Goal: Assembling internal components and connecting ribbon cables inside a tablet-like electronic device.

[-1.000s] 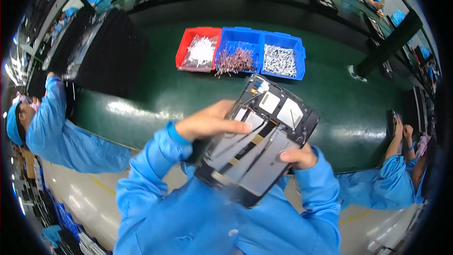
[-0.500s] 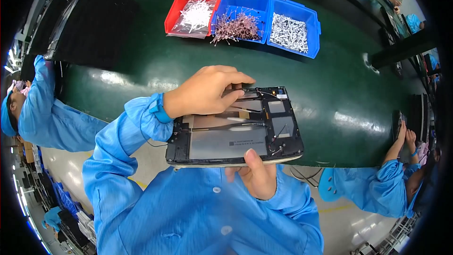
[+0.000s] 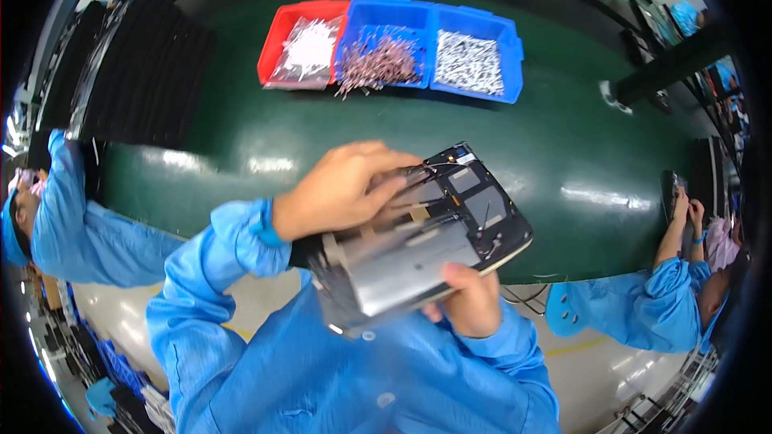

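Observation:
An opened tablet is tilted in front of my chest, its near left corner lowest and blurred by motion. Its inside faces up, with a large silver battery, dark strips of cable and a black frame. My right hand grips the near edge, thumb on top and fingers beneath. Across the far left part of the tablet reaches my left hand, its thumb and fingers bent together at the far edge. What lies under the left fingertips is hidden.
Beyond the tablet, on the green table, stand a red bin of white pieces in a bag, a blue bin of pinkish-brown wired parts and another blue bin of pale small parts. Black stacked trays rise at left. Co-workers sit on both sides.
The tablet has turned, its right end swinging away from me and its left end dropping nearer. Both hands have moved with it. The bins appear lower and further left in the view.

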The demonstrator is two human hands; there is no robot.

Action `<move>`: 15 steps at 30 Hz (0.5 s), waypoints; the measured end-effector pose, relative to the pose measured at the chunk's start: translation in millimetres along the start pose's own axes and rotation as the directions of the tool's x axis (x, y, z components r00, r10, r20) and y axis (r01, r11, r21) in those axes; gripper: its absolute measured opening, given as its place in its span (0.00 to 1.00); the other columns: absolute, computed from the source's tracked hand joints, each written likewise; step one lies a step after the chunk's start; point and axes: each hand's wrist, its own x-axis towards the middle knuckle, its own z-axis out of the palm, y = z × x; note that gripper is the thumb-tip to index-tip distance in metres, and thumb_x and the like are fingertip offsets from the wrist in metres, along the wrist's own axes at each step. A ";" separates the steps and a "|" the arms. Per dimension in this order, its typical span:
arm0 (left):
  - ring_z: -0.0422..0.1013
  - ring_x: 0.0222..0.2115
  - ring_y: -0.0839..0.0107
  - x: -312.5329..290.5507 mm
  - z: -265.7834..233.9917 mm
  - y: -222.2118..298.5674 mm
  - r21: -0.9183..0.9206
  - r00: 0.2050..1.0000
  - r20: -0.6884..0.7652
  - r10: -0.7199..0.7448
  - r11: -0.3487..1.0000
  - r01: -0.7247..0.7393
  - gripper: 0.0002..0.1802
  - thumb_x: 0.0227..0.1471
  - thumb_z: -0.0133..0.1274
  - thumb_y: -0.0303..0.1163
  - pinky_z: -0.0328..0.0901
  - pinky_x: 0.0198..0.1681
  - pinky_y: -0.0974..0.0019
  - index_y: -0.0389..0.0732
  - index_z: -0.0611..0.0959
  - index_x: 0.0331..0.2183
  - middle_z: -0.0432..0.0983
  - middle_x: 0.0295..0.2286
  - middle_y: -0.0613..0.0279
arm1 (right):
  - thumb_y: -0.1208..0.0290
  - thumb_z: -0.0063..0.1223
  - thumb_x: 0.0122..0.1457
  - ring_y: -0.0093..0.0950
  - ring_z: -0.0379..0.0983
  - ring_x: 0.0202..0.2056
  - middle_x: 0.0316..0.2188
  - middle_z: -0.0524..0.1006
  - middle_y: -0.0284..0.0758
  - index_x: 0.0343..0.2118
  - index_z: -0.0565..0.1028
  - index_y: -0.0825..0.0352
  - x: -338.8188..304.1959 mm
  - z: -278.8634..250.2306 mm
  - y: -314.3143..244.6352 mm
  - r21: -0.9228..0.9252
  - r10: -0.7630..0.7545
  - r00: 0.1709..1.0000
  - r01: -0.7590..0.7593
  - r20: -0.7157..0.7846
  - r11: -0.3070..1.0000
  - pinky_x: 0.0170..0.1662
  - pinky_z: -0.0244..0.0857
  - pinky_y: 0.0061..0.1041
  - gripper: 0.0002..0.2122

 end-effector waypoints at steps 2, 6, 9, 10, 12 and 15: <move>0.74 0.32 0.61 -15.8 18.8 11.8 -0.221 0.980 -0.056 -0.193 0.959 0.176 0.36 0.50 0.68 0.41 0.71 0.38 0.60 0.33 0.77 0.55 0.77 0.35 0.53 | 0.75 0.50 0.63 0.27 0.77 0.38 0.41 0.79 0.39 0.53 0.71 0.71 -2.4 -36.6 -18.0 -0.102 -0.140 0.986 0.131 -0.087 0.986 0.39 0.72 0.29 0.16; 0.69 0.45 0.44 -47.1 39.8 42.8 -0.029 0.988 0.150 0.020 0.999 -0.016 0.66 0.35 0.73 0.57 0.66 0.51 0.51 0.18 0.61 0.60 0.69 0.45 0.37 | 0.75 0.45 0.68 0.28 0.72 0.54 0.54 0.75 0.40 0.62 0.65 0.73 -5.6 -79.1 -43.7 -0.401 -0.513 0.800 0.378 -0.312 0.834 0.58 0.64 0.26 0.20; 0.69 0.46 0.44 -49.0 74.0 48.3 -0.006 0.976 0.170 0.136 0.990 -0.137 0.61 0.40 0.71 0.53 0.67 0.51 0.52 0.18 0.61 0.60 0.68 0.46 0.38 | 0.75 0.41 0.71 0.30 0.70 0.55 0.56 0.74 0.40 0.63 0.63 0.74 -4.4 -87.4 -42.3 -0.462 -0.599 0.734 0.431 -0.320 0.775 0.59 0.63 0.28 0.19; 0.69 0.45 0.45 -45.6 84.1 49.9 0.034 0.978 0.151 0.142 0.988 -0.149 0.58 0.42 0.70 0.50 0.67 0.50 0.52 0.18 0.62 0.60 0.68 0.45 0.39 | 0.76 0.41 0.71 0.30 0.70 0.56 0.55 0.74 0.40 0.64 0.63 0.74 -3.0 -89.3 -42.6 -0.486 -0.634 0.701 0.450 -0.327 0.749 0.60 0.62 0.28 0.20; 0.70 0.45 0.46 -30.6 97.9 53.6 0.072 0.979 0.126 0.160 0.983 -0.169 0.55 0.44 0.69 0.47 0.68 0.50 0.52 0.19 0.62 0.60 0.68 0.45 0.40 | 0.76 0.43 0.70 0.30 0.67 0.59 0.58 0.71 0.42 0.65 0.61 0.75 1.1 -102.9 -62.2 -0.523 -0.642 0.699 0.437 -0.314 0.732 0.60 0.62 0.28 0.22; 0.73 0.40 0.46 3.9 107.0 56.2 0.065 0.986 0.004 0.167 0.984 -0.166 0.48 0.45 0.69 0.47 0.70 0.42 0.53 0.24 0.69 0.57 0.70 0.41 0.43 | 0.74 0.48 0.67 0.30 0.68 0.57 0.60 0.68 0.45 0.62 0.65 0.77 29.9 -140.1 -100.6 -0.763 -0.680 0.699 0.311 -0.220 0.567 0.59 0.63 0.28 0.22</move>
